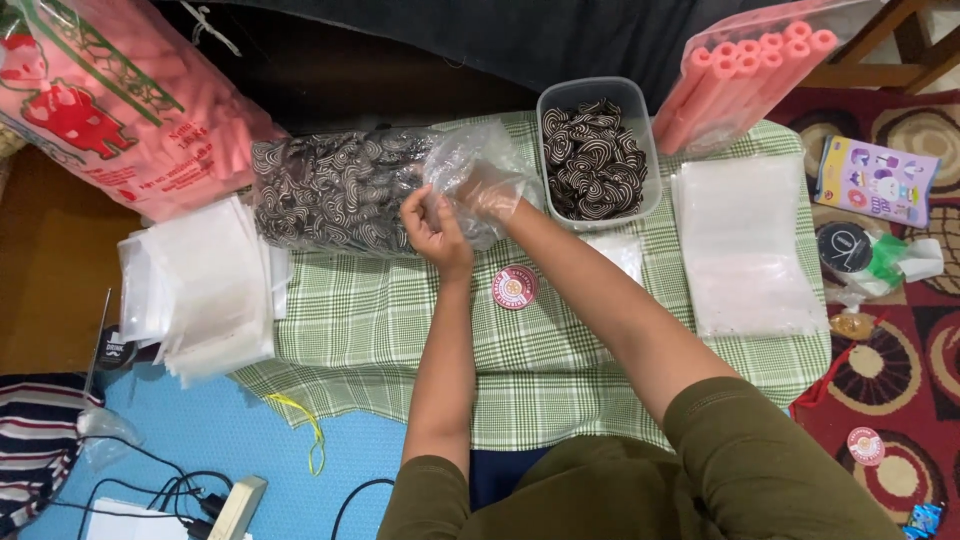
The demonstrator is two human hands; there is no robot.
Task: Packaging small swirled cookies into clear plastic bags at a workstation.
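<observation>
A large clear bag [335,190] full of black-and-white swirled cookies lies on the green checked cloth [400,330]. Its open mouth faces right. My right hand [487,190] is inside a thin clear plastic glove or bag at that mouth. My left hand [432,228] pinches the plastic at my right wrist. A grey plastic tub [595,150] with the same cookies stands just right of my hands. A small round red lid [514,287] lies on the cloth below my hands.
Stacks of small clear bags lie at left [200,285] and right [745,245]. Pink foam-like sticks in a bag [745,75] lean at top right, a big pink sack [110,100] at top left. Cables and a power strip [235,505] sit bottom left.
</observation>
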